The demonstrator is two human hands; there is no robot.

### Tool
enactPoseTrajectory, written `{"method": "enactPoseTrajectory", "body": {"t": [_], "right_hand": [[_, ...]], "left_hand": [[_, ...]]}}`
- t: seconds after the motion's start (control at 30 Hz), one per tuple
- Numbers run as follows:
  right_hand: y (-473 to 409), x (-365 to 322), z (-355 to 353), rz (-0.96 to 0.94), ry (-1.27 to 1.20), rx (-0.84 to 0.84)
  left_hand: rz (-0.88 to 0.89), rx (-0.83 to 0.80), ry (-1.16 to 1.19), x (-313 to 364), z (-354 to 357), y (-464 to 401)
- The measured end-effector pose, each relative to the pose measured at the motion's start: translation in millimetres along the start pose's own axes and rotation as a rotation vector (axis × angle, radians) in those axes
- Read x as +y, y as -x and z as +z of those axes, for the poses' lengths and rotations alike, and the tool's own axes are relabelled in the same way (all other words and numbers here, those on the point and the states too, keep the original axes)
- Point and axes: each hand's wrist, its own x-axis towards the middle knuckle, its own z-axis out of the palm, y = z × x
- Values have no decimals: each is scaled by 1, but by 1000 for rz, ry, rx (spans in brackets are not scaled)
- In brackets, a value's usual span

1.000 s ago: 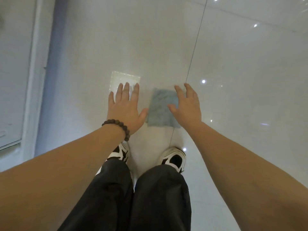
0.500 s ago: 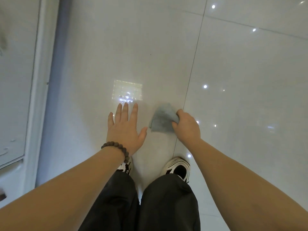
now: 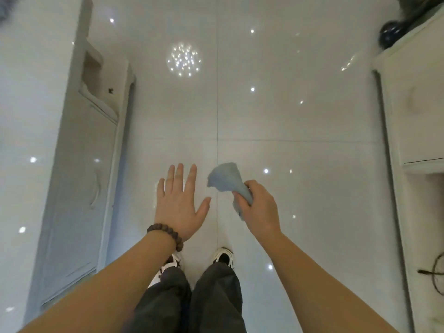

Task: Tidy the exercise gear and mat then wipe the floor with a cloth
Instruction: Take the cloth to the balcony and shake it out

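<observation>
A small grey-blue cloth (image 3: 225,176) is bunched up and lifted off the glossy white tiled floor (image 3: 300,200). My right hand (image 3: 258,209) grips its lower end, and the loose upper part fans out above my fingers. My left hand (image 3: 179,203), with a bead bracelet on the wrist, hovers beside it with fingers straight and spread, holding nothing. Both hands are above my two shoes, over the tile seam. No mat or exercise gear is clearly visible.
A white door and frame (image 3: 79,176) run along the left. A white cabinet (image 3: 418,116) stands at the right with a dark round object (image 3: 390,34) on top and a dark cable (image 3: 432,272) lower down. My shoes (image 3: 223,257) and dark trousers fill the bottom centre.
My right hand gathered the flat cloth off the floor and lifted it. The view rose from a crouch, so the hands are now well above the floor. My left hand came off the tile.
</observation>
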Motion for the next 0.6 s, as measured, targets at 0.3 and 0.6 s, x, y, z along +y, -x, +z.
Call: {"method": "enactPoseTrajectory", "body": {"t": [0.3,0.6], "right_hand": [[106,-95,-214,-22,-111,416],[221,-111,-278,36,-174,774]], "left_hand": [[233,180,3,108,-200,66],[531,174,-87,194,-246,116]]}}
